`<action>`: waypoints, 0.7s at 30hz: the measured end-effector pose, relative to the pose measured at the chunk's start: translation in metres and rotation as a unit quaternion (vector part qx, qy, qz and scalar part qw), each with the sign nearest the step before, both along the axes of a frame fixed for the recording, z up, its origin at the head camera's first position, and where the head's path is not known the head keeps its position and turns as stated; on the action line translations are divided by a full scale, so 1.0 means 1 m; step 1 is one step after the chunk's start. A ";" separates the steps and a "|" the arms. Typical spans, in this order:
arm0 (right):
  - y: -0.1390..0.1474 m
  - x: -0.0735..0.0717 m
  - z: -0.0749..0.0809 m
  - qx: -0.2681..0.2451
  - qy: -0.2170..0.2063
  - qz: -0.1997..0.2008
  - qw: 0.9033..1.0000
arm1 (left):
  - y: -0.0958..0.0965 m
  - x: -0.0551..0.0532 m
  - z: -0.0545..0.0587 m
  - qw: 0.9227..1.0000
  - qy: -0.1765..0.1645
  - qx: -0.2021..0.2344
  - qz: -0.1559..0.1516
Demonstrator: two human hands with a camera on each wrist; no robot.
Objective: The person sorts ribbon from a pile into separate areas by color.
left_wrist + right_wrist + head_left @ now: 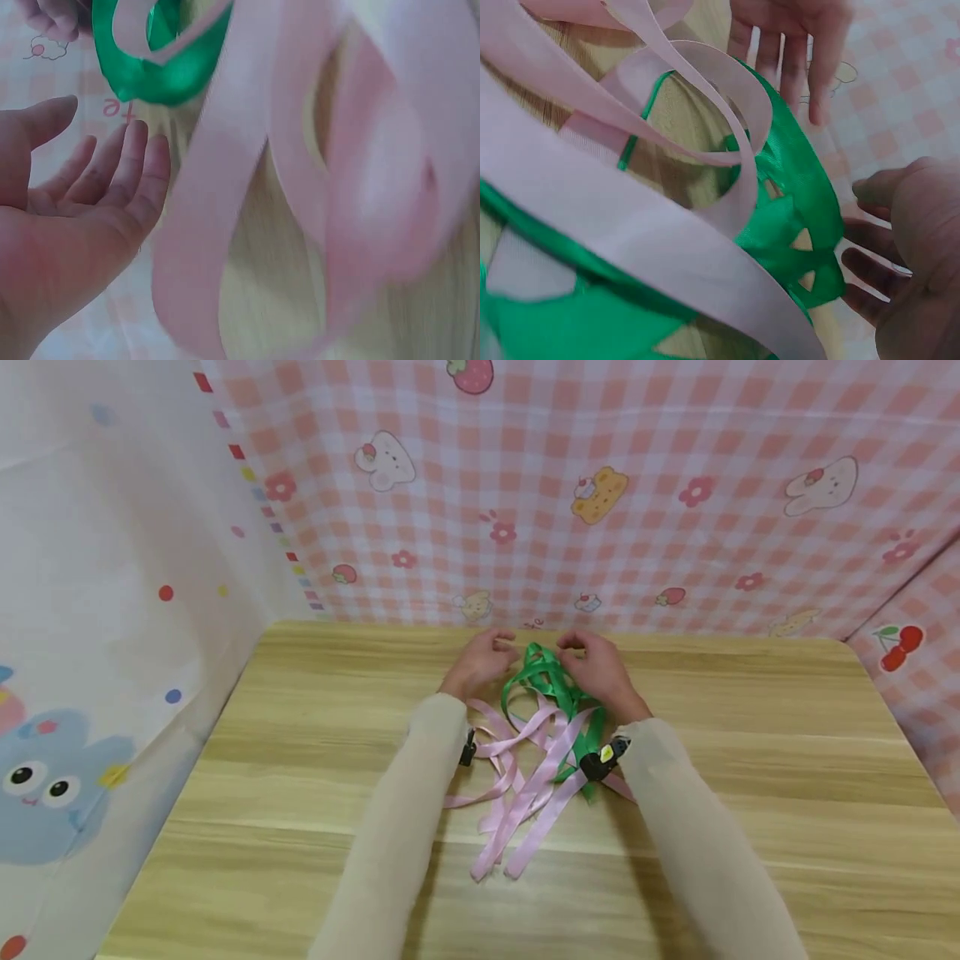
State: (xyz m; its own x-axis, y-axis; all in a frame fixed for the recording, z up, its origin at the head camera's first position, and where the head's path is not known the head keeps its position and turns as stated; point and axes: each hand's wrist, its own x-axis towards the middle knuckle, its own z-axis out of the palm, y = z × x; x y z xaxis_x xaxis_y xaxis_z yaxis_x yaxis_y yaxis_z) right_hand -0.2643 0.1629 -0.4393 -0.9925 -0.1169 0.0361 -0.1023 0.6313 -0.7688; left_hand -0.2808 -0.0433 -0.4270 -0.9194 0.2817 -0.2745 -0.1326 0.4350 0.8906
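A loose tangle of pink ribbon (538, 777) and green ribbon (547, 675) lies on the wooden table, the green mostly at the far end and the pink nearer. My left hand (483, 660) is just left of the green loops, apart from them. In the left wrist view this left hand (90, 195) has its palm showing, fingers relaxed and holding nothing. On the other side, my right hand (596, 668) is beside the green ribbon. The right wrist view shows the right hand's (907, 247) loosely bent fingertips at the edge of the green ribbon (802, 202), holding nothing; whether they touch is unclear.
The wooden table (300, 760) ends at a pink checked cloth (540, 468) hanging behind it. A white printed cloth (97, 568) hangs on the left. Black wrist cameras, such as the right one (600, 764), sit close over the ribbons.
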 end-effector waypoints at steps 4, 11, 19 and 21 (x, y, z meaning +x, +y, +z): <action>-0.005 -0.003 -0.004 -0.003 -0.006 -0.018 1.000 | 0.010 -0.003 -0.001 1.000 -0.022 -0.001 -0.006; -0.013 0.000 -0.010 -0.025 -0.020 -0.010 0.999 | 0.018 0.000 -0.004 0.999 -0.039 0.012 -0.002; -0.013 0.010 -0.011 -0.078 -0.041 -0.005 0.996 | 0.017 0.003 -0.009 0.999 -0.024 0.015 0.037; -0.011 0.014 -0.009 -0.085 -0.053 -0.004 0.995 | 0.016 0.004 -0.009 0.999 -0.019 0.016 0.032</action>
